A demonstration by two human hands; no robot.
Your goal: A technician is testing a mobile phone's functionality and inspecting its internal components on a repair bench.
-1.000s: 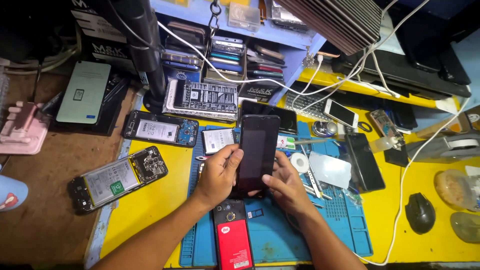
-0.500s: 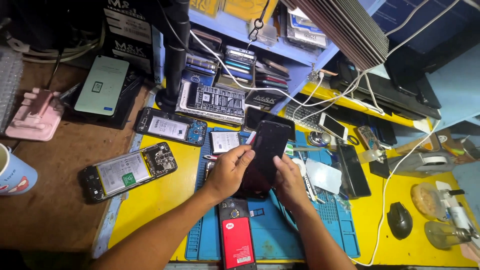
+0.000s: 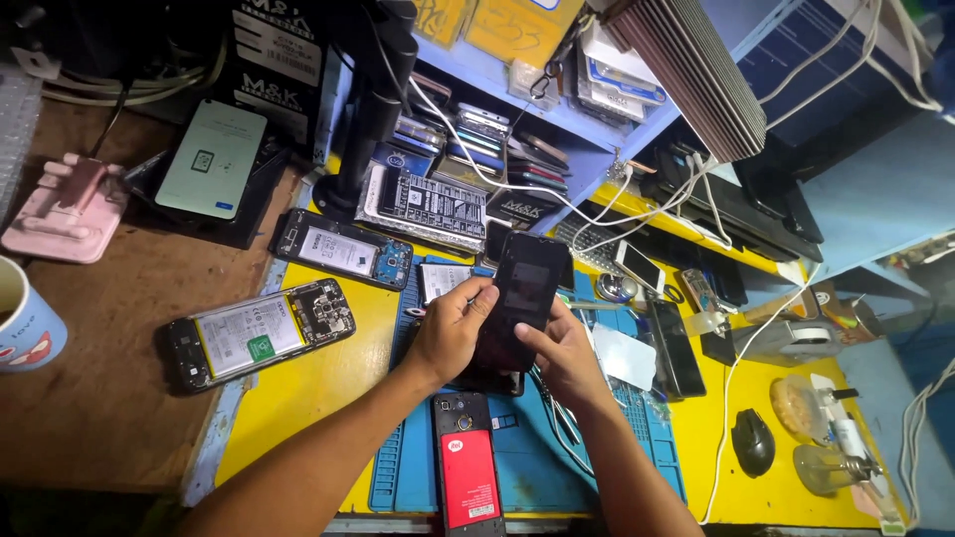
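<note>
Both my hands hold a black phone with a dark screen (image 3: 525, 288), tilted up above the blue work mat (image 3: 517, 467). My left hand (image 3: 453, 328) grips its left edge with the thumb on the glass. My right hand (image 3: 565, 353) supports its lower right side, index finger on the screen. Under the phone a second dark flat piece (image 3: 487, 381) lies on the mat. A red-backed phone (image 3: 468, 477) lies on the mat near the front edge, between my forearms.
Two opened phones with bare batteries (image 3: 257, 333) (image 3: 343, 251) lie left on the yellow table (image 3: 298, 388). A lit phone (image 3: 211, 159), pink stand (image 3: 65, 204) and mug (image 3: 25, 323) sit farther left. Tweezers (image 3: 557, 413), black phone (image 3: 676, 348), mouse (image 3: 753, 441) and cables are to the right.
The view has shifted so the bench sits more to the right. My hands have tilted the black phone slightly; my right index finger now rests on its screen.
</note>
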